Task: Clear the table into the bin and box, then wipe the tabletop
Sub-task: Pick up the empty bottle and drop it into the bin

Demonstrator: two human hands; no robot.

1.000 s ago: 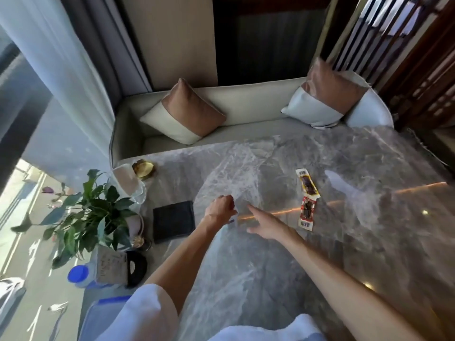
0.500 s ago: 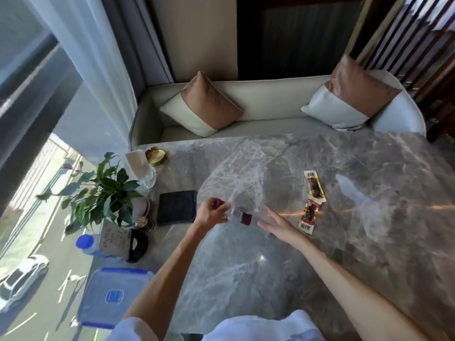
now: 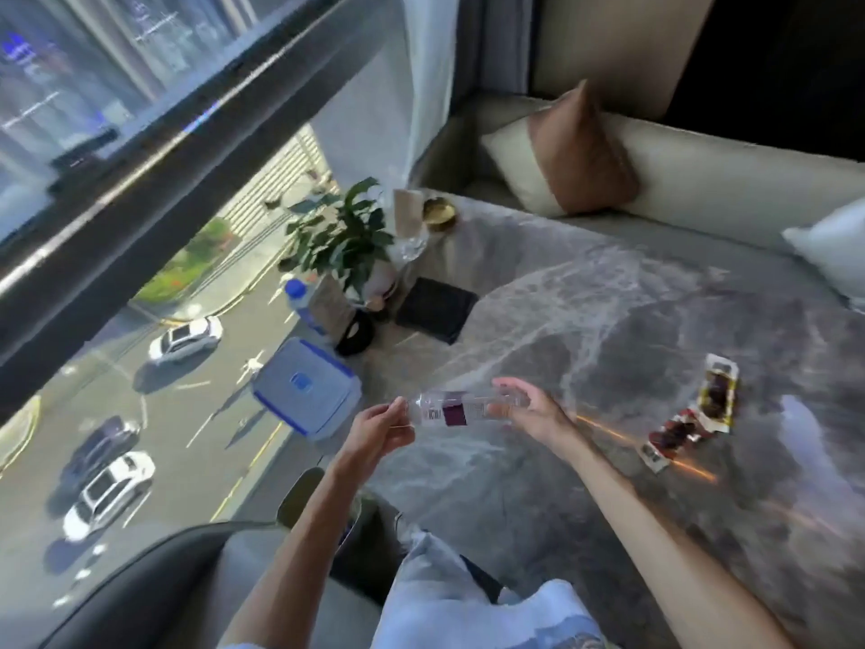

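Above the tabletop (image 3: 538, 498), near its left edge, you are holding the clear bottle (image 3: 461, 411) level between both hands, its long axis running left to right. Your left hand (image 3: 374, 433) is closing its grip on 1 end; your right hand (image 3: 536, 414) is cupping the other end. Just beyond the left hand, the lidded box (image 3: 306, 386) is lying nearer to that hand, while 2 snack packets (image 3: 692, 414) are waiting to your right.
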